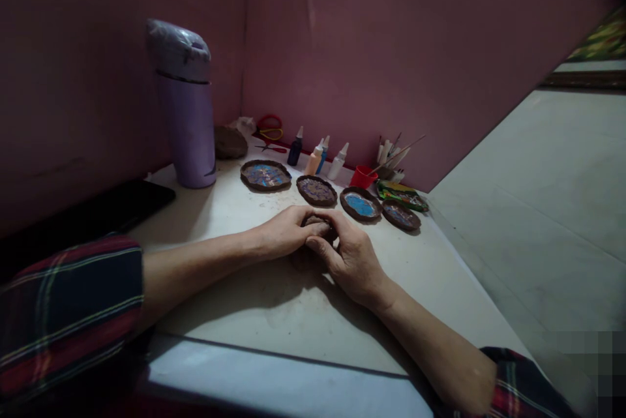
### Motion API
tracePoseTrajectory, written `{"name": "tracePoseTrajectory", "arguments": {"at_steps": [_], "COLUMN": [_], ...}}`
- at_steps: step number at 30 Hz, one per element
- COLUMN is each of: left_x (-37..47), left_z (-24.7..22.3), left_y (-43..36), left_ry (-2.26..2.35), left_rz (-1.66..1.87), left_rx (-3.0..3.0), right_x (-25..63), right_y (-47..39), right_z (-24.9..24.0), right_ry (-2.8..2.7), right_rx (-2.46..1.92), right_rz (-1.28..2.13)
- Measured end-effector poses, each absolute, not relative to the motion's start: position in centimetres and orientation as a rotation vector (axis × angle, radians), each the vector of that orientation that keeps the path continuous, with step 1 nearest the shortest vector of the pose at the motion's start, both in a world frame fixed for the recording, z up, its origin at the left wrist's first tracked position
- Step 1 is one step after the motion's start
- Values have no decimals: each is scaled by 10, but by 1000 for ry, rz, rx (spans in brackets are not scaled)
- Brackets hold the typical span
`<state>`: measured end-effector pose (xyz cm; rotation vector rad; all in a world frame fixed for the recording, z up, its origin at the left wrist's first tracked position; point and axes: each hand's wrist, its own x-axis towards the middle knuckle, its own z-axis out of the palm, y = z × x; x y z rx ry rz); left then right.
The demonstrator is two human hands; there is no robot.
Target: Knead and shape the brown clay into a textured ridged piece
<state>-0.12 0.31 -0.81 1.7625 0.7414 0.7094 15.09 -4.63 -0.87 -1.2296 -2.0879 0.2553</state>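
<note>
Between my two hands is a small lump of brown clay (320, 221), held just above the white tabletop (274, 313). My left hand (288, 232) wraps it from the left, with the thumb lying along its top. From the right, my right hand (349, 252) closes round it, thumb across the near side. The fingers hide much of the clay, so its full shape cannot be made out. Just beyond the hands lie shallow brown clay dishes: a blue-streaked one (265, 175), a purple-speckled one (317, 190), a blue-filled one (360, 204) and a small one (401, 215).
A tall purple tumbler (188, 118) stands at the left, near a dark flat object (141, 203). Behind the dishes are a clay block (231, 143), scissors (270, 127), paint bottles (313, 158), a red cup (363, 176), brushes (398, 156) and a green packet (402, 195). Pink walls border the back.
</note>
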Motion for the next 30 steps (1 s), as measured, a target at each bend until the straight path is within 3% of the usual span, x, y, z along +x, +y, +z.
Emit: {"name": "tracePoseTrajectory", "arguments": {"at_steps": [30], "left_x": [-2], "left_z": [-11], "left_y": [5], "left_ry": [727], "left_rz": [700], "left_rx": [1765], "right_x": [151], "right_y": [-47], "right_z": [-10], "right_ry": [-2092], "right_rx": [-1260], "right_rz": [285]}}
